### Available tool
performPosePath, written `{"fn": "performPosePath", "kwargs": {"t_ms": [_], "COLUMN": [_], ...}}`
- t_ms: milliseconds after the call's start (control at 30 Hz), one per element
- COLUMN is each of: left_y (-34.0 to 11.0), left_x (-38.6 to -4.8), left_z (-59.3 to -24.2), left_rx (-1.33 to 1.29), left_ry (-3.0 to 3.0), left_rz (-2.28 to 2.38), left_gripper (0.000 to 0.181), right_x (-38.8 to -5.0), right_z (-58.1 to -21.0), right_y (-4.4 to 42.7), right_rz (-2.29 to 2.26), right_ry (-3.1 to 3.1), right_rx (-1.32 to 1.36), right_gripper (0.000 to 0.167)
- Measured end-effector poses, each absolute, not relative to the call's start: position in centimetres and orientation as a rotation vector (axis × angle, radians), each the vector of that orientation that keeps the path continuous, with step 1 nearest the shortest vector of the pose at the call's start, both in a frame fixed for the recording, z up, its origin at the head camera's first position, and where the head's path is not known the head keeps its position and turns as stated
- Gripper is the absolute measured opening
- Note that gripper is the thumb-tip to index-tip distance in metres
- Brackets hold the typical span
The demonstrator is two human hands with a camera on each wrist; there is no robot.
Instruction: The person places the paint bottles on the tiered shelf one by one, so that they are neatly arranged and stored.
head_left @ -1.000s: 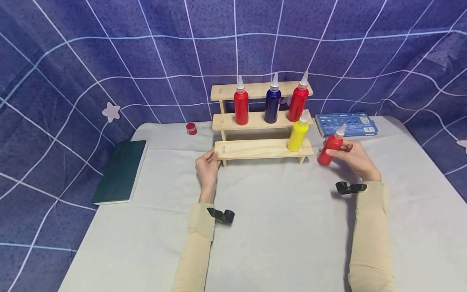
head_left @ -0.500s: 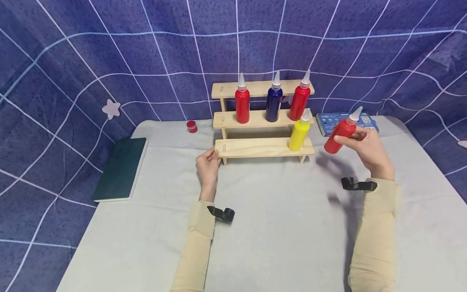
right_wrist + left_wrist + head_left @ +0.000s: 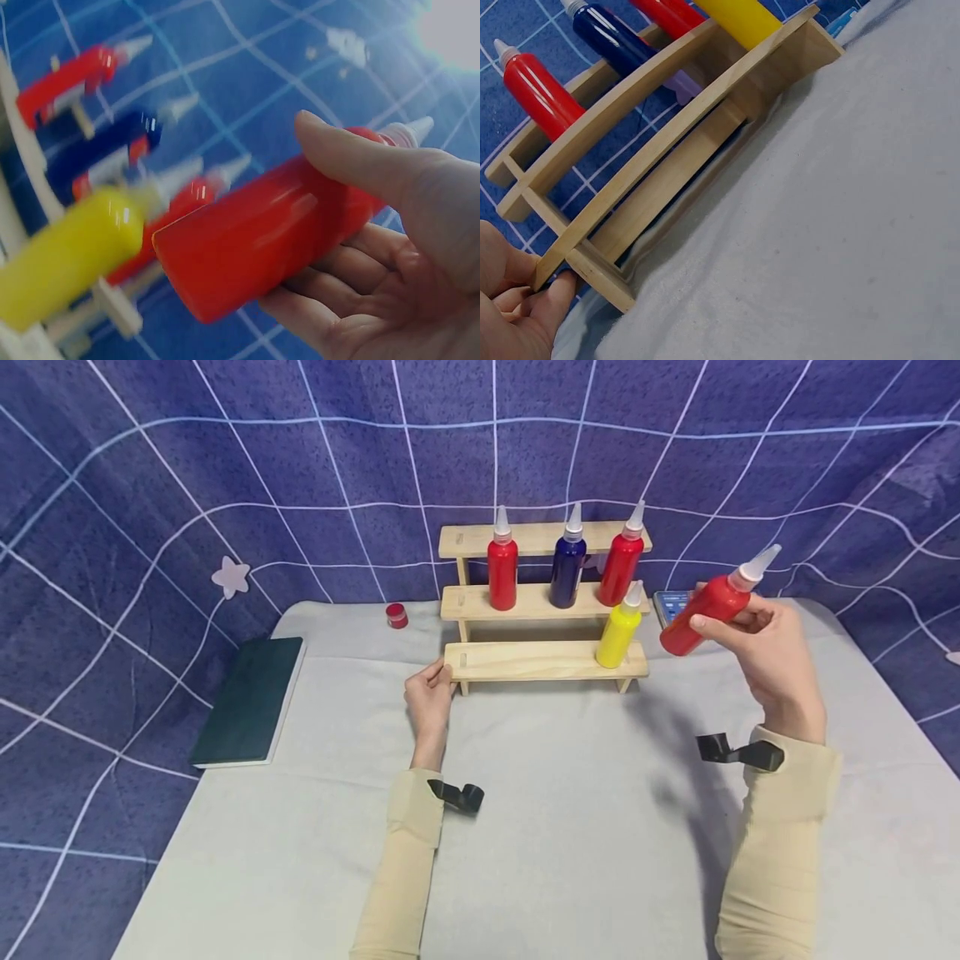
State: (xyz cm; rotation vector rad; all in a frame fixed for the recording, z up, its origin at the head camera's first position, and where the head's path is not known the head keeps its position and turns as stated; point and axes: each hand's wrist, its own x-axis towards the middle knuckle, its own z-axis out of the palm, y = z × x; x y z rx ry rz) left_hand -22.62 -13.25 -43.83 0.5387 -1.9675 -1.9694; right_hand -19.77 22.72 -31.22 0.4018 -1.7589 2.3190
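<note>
My right hand [image 3: 780, 656] grips a red squeeze bottle [image 3: 708, 614] with a white nozzle, tilted in the air right of the wooden rack. In the right wrist view the thumb lies over the bottle [image 3: 262, 232] and the fingers are beneath it. My left hand [image 3: 430, 697] pinches the left end of the three-step rack's lowest shelf [image 3: 525, 662]. On that shelf's right end stands a yellow bottle [image 3: 618, 635]. The middle shelf holds a red bottle [image 3: 502, 572], a dark blue bottle [image 3: 568, 570] and another red bottle [image 3: 622, 568].
A dark green book [image 3: 251, 702] lies at the table's left edge. A small red-lidded jar [image 3: 397, 616] sits left of the rack. Behind the right hand, a blue box [image 3: 670, 603] is partly hidden. A patterned blue cloth [image 3: 337, 468] hangs at the back.
The right hand has lifted the red bottle off the table, raised it and moved slightly right, tilting it further. My left hand has stayed on the rack's lowest shelf.
</note>
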Motion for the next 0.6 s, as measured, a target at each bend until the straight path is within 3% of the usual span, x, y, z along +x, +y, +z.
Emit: {"fn": "performPosePath", "kwargs": {"t_ms": [300,600], "left_y": [-13.3,-13.2], "left_x": [-22.6,-22.6], "left_z": [-43.9,-43.8], "left_rx": [0.528,0.526], "left_ry": [-1.975,-1.965], "left_rz": [-1.94,-1.952], "left_gripper": [0.028,0.028], "right_x": [-18.9,-20.3], "right_z": [-30.0,-32.2], "right_y": [18.4,13.3], "right_rz": [2.168,2.021], "right_ry": [-1.959,-2.197], "right_rx": [0.348,0.33], "right_gripper": [0.038,0.036]}}
